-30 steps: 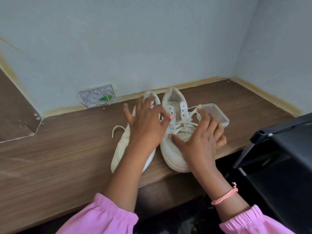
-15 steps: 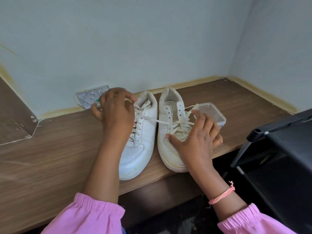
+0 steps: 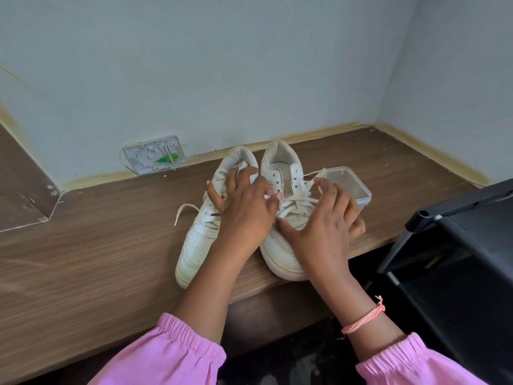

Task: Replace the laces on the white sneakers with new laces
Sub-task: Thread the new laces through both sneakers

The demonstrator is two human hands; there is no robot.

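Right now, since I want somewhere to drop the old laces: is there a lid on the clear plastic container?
No, the clear container beside the right sneaker stands open-topped, no lid on it.

Two white lace-up sneakers, the left white sneaker [image 3: 198,240] and the right white sneaker [image 3: 280,168], stand side by side on the brown wooden shelf [image 3: 97,259]; a clear lidded plastic box [image 3: 347,184] sits just right of them.
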